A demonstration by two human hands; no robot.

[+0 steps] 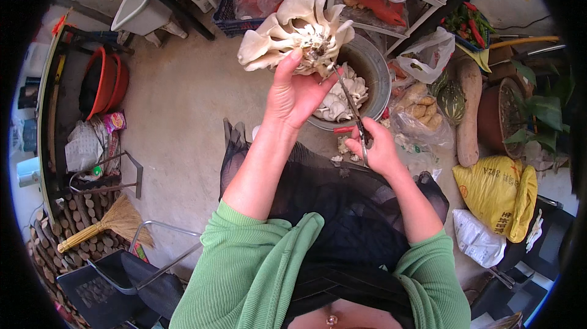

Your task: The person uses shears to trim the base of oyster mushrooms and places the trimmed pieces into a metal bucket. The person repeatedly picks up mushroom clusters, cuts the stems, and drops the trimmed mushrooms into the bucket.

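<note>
A large cluster of oyster mushrooms [293, 31] rests in my left hand [293, 88], its rough stem base turned up towards me and the thumb pressed near it. My right hand [378, 145] grips a pair of scissors [351, 95] with dark blades. The blade tips touch the edge of the stem base, close to my left fingertips. Below the hands stands a metal basin [383, 81] on the floor. Loose oyster mushrooms [341, 102] lie inside it. Small cut mushroom pieces [343, 145] are scattered on the floor in front of the basin.
Right of the basin lie a plastic bag of tubers [419, 109], green squashes [451, 102], a long gourd [468, 111] and a yellow sack [495, 191]. A white rack [394, 31] and blue crate [224, 13] stand behind. Orange basins [107, 81] and a straw broom [110, 223] are at left.
</note>
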